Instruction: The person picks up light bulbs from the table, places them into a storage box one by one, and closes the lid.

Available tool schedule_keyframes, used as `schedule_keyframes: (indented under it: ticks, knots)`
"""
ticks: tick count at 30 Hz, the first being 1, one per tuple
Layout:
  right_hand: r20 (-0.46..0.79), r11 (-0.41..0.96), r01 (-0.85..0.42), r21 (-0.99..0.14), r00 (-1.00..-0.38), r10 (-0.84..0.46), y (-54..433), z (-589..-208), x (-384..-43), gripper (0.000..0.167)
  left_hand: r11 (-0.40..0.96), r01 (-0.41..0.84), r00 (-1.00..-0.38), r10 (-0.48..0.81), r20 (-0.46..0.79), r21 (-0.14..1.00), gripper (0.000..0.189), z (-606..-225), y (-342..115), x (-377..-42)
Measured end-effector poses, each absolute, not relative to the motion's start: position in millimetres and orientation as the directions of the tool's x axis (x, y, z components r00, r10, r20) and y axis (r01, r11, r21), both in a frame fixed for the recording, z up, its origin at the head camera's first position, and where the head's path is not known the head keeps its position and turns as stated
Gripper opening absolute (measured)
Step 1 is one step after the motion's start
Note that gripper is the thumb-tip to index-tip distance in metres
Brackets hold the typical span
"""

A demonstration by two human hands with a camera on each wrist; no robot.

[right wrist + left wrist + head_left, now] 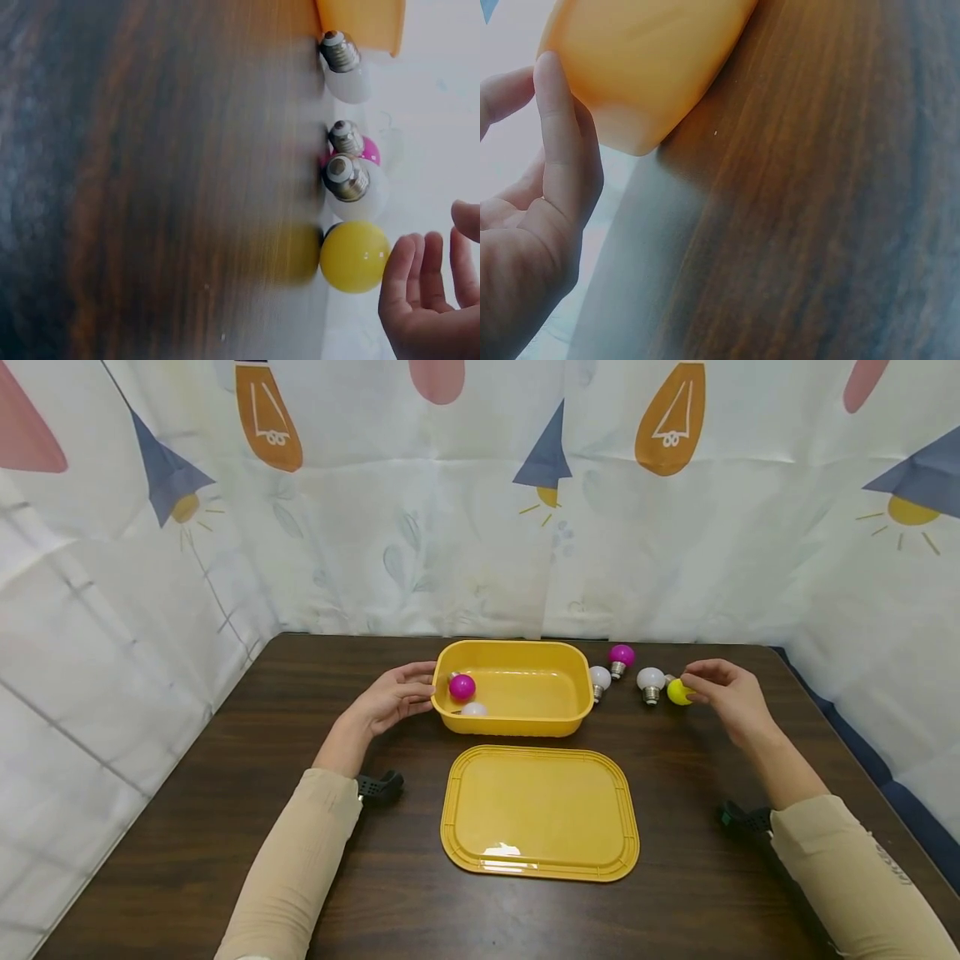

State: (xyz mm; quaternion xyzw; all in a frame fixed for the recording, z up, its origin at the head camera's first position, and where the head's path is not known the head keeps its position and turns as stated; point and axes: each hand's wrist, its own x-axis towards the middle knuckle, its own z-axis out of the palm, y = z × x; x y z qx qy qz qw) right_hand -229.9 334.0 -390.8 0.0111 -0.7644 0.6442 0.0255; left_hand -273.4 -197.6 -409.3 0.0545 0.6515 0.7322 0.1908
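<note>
My left hand [393, 697] rests its fingertips against the left end of a yellow plastic bin [517, 727]; in the left wrist view a straight finger [553, 97] meets the bin wall [652, 67]. A magenta bulb [462, 687] and a partly hidden white bulb [474, 709] lie inside the bin's left part. On the right, my right hand [723, 693] is at a yellow bulb [679, 692]. The right wrist view shows its fingertips right beside the round yellow bulb [355, 257], with the thumb held apart and nothing gripped.
Between bin and right hand lie a white bulb [599, 678], a magenta bulb [621, 655] and another white bulb [650, 681]. A flat yellow lid-like tray [540, 810] is in front of the bin on the dark wooden table [360, 893]. A patterned curtain [480, 527] hangs behind.
</note>
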Motion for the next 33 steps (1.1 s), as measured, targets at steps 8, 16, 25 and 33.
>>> schedule_keyframes:
  ticks: [8, 16, 25, 33]
  knots:
    - [0.011, 0.083, -0.008, -0.997, -0.999, 0.036, 336, -392, -230, 0.030, -0.093, -0.221, -0.919, 0.352, -0.175, 0.971, 0.059, -412, -199, -274]
    - [-0.048, 0.156, 0.060, -0.986, -0.995, 0.083, 339, -392, -233, 0.032, -0.097, -0.217, -0.918, 0.358, -0.170, 0.971, 0.058, -413, -199, -274]
    - [-0.080, 0.294, 0.091, -0.951, -0.996, 0.050, 342, -397, -236, 0.044, -0.094, -0.216, -0.919, 0.354, -0.170, 0.972, 0.059, -412, -199, -274]
    - [-0.112, 0.338, 0.112, -0.935, -0.994, 0.018, 344, -402, -240, 0.069, -0.107, -0.222, -0.918, 0.357, -0.171, 0.969, 0.060, -411, -199, -274]
